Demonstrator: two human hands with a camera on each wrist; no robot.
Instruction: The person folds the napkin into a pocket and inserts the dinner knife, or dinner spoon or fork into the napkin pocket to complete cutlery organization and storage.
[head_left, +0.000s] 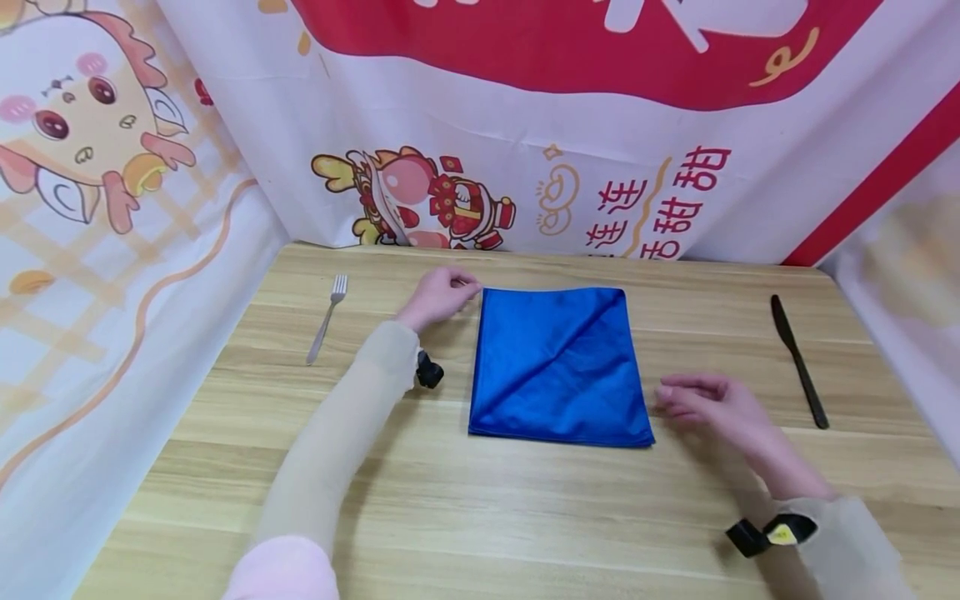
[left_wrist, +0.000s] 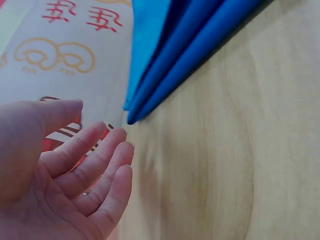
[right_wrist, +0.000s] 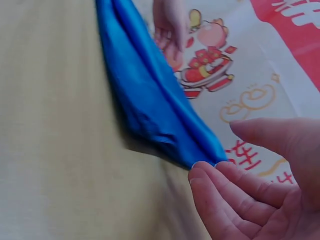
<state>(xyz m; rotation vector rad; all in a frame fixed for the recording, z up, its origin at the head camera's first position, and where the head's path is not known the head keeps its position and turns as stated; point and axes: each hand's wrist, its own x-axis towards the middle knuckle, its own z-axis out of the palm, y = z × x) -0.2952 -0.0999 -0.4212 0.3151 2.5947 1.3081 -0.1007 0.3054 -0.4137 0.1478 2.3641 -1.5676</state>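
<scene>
A blue cloth napkin (head_left: 558, 367), folded into a layered square with a diagonal crease, lies flat on the wooden table. My left hand (head_left: 442, 296) is beside its far left corner; in the left wrist view the fingers are loosely bent, thumb apart, nothing between them. Several folded layers of the napkin (left_wrist: 185, 55) show just beyond those fingertips. Off the napkin's right edge, near its close corner, hovers my right hand (head_left: 712, 408). The right wrist view shows its thumb and fingers (right_wrist: 240, 195) spread apart, with the fingertips overlapping the napkin's corner.
A silver fork (head_left: 326, 321) lies at the table's left, and a black knife (head_left: 798, 358) lies at the right. Behind the wooden table (head_left: 480, 517) hangs a white and red printed cloth (head_left: 525, 125), with another patterned sheet (head_left: 97, 275) along the left side.
</scene>
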